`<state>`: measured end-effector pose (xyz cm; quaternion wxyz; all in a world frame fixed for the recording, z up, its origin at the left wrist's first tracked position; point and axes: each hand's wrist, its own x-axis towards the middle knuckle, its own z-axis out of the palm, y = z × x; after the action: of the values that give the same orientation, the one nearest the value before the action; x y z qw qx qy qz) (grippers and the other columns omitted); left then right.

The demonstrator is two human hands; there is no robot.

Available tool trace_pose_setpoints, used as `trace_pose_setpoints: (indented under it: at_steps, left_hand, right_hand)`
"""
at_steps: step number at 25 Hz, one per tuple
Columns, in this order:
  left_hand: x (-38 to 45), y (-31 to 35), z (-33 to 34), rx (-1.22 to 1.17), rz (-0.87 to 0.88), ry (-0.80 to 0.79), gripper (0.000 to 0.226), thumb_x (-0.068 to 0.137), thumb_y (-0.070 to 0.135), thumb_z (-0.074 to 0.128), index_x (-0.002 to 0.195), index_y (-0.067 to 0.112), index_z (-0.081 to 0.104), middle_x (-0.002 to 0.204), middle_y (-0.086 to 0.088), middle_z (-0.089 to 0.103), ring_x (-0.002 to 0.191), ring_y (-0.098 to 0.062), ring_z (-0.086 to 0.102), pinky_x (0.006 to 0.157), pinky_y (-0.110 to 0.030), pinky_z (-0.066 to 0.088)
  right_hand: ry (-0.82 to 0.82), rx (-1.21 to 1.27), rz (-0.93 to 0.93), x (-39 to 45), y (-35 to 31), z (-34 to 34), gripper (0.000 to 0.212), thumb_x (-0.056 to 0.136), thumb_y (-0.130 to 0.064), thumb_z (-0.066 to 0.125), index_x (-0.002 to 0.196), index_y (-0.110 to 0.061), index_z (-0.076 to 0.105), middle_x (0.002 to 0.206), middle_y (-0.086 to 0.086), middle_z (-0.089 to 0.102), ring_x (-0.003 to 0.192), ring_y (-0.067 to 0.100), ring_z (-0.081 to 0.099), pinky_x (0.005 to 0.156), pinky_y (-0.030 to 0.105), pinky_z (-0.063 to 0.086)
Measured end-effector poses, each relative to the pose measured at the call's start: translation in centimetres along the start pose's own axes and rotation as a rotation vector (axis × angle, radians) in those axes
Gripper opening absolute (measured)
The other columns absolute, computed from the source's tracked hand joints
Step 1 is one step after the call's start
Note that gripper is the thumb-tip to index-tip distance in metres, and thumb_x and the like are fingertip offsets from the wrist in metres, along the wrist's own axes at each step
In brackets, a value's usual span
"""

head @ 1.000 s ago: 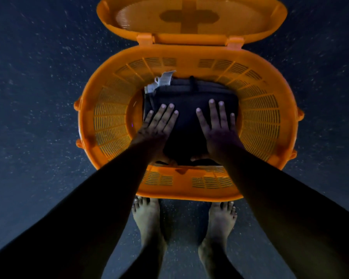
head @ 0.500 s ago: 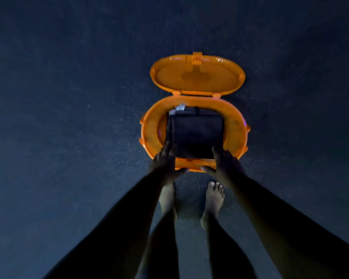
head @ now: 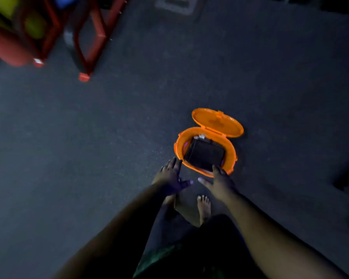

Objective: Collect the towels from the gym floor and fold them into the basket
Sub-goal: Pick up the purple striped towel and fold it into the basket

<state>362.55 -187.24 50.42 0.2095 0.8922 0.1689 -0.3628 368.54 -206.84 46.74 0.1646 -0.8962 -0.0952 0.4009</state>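
The orange basket (head: 206, 152) stood on the dark speckled gym floor (head: 89, 158), an oval tub with its hinged lid (head: 218, 122) thrown open and lying back on the far side of the rim. Inside the basket lay a folded dark towel (head: 204, 155), squared into a neat block that filled most of the opening; a small pale scrap (head: 201, 136), perhaps a tag or another cloth, showed at its far edge, too small to identify.

The left hand (head: 172, 175) hovered just beside the basket's near-left rim, fingers spread and straight, holding nothing. The right hand (head: 220, 181) was at the basket's near rim, fingers also extended and empty, its fingertips overlapping the rim in view; whether they touched it could not be told. Both grips were therefore apart.

A bare foot (head: 204, 208) stood on the floor on the near side of the basket, below the hands; the other foot was largely hidden behind the left wrist. Well beyond the basket, to its far left, a red metal frame (head: 89, 37) was blurred and cut off by the picture's edge.
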Motion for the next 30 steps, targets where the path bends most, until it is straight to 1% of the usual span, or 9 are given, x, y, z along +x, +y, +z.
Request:
trace_pose_setpoints:
  at_steps: [1, 3, 6, 8, 12, 17, 21, 26, 30]
  left_hand:
    - [-2.2, -0.5, 0.1, -0.043, 0.008, 0.061, 0.106, 0.086, 0.071, 0.06, 0.162, 0.016, 0.012, 0.17, -0.012, 0.007, 0.155, -0.031, 0.015, 0.122, -0.042, 0.019]
    - [-5.4, -1.5, 0.6, -0.156, -0.029, 0.168, 0.109, 0.084, 0.074, 0.059, 0.162, 0.015, 0.011, 0.17, -0.012, 0.006, 0.156, -0.029, 0.013, 0.123, -0.041, 0.017]
    - [-10.6, -4.6, 1.6, -0.216, -0.156, 0.329, 0.112, 0.083, 0.079, 0.055, 0.163, 0.016, 0.009, 0.17, -0.01, 0.006, 0.156, -0.026, 0.011, 0.126, -0.042, 0.017]
    - [-14.6, -7.2, 2.3, -0.285, -0.266, 0.408, 0.112, 0.082, 0.082, 0.051, 0.163, 0.017, 0.008, 0.17, -0.009, 0.005, 0.157, -0.024, 0.009, 0.126, -0.043, 0.017]
    - [-23.7, -13.9, 6.3, -0.407, -0.473, 0.556, 0.112, 0.082, 0.084, 0.049, 0.163, 0.019, 0.008, 0.171, -0.007, 0.006, 0.157, -0.022, 0.008, 0.126, -0.043, 0.016]
    - [-37.8, -23.2, 14.3, -0.58, -0.73, 0.745, 0.112, 0.081, 0.084, 0.05, 0.163, 0.018, 0.01, 0.17, -0.007, 0.007, 0.157, -0.021, 0.009, 0.126, -0.044, 0.017]
    - [-49.2, -29.3, 21.7, -0.663, -0.876, 0.826, 0.112, 0.081, 0.083, 0.05, 0.163, 0.017, 0.011, 0.17, -0.008, 0.008, 0.157, -0.021, 0.008, 0.126, -0.044, 0.017]
    - [-61.7, -34.9, 30.2, -0.742, -1.076, 0.881, 0.113, 0.081, 0.085, 0.05, 0.163, 0.018, 0.009, 0.17, -0.007, 0.008, 0.157, -0.022, 0.009, 0.126, -0.044, 0.017]
    - [-67.4, -38.2, 34.2, -0.819, -1.181, 0.873, 0.113, 0.081, 0.084, 0.049, 0.163, 0.02, 0.007, 0.171, -0.005, 0.005, 0.157, -0.022, 0.008, 0.126, -0.044, 0.016]
  right_hand:
    - [0.006, -0.032, -0.07, -0.6, -0.8, -0.2, 0.101, 0.088, -0.07, 0.056, 0.159, -0.006, 0.022, 0.165, 0.017, 0.024, 0.151, 0.031, 0.027, 0.119, 0.04, 0.03]
    - [-0.011, -0.155, -0.206, -1.8, -2.6, -0.6, 0.102, 0.088, -0.07, 0.055, 0.158, -0.004, 0.022, 0.165, 0.019, 0.024, 0.153, 0.032, 0.023, 0.122, 0.042, 0.024]
    - [0.032, -0.348, -0.381, -4.2, -7.5, -1.2, 0.099, 0.088, -0.074, 0.05, 0.157, -0.007, 0.026, 0.165, 0.015, 0.024, 0.154, 0.03, 0.018, 0.124, 0.043, 0.016]
    - [0.037, -0.463, -0.505, -5.9, -11.3, -0.2, 0.098, 0.088, -0.078, 0.046, 0.157, -0.011, 0.026, 0.165, 0.011, 0.027, 0.153, 0.027, 0.023, 0.122, 0.044, 0.019]
    - [-0.058, -0.562, -0.74, -10.9, -19.5, 5.1, 0.103, 0.086, -0.078, 0.048, 0.16, -0.013, 0.018, 0.169, 0.007, 0.018, 0.155, 0.024, 0.015, 0.124, 0.043, 0.02]
    - [-0.097, -0.736, -1.05, -20.8, -29.6, 16.0, 0.105, 0.085, -0.081, 0.046, 0.161, -0.015, 0.017, 0.169, 0.004, 0.016, 0.156, 0.022, 0.013, 0.124, 0.044, 0.02]
    - [-0.165, -0.796, -1.252, -30.5, -35.4, 26.4, 0.103, 0.086, -0.079, 0.047, 0.161, -0.015, 0.018, 0.169, 0.004, 0.015, 0.156, 0.022, 0.012, 0.125, 0.044, 0.019]
    - [-0.248, -0.862, -1.437, -42.0, -40.6, 38.6, 0.102, 0.086, -0.079, 0.047, 0.161, -0.017, 0.018, 0.169, 0.003, 0.015, 0.156, 0.021, 0.011, 0.125, 0.046, 0.02]
    - [-0.327, -0.917, -1.533, -47.3, -43.9, 45.5, 0.102, 0.086, -0.08, 0.047, 0.161, -0.018, 0.017, 0.169, 0.002, 0.015, 0.156, 0.02, 0.011, 0.125, 0.047, 0.02]
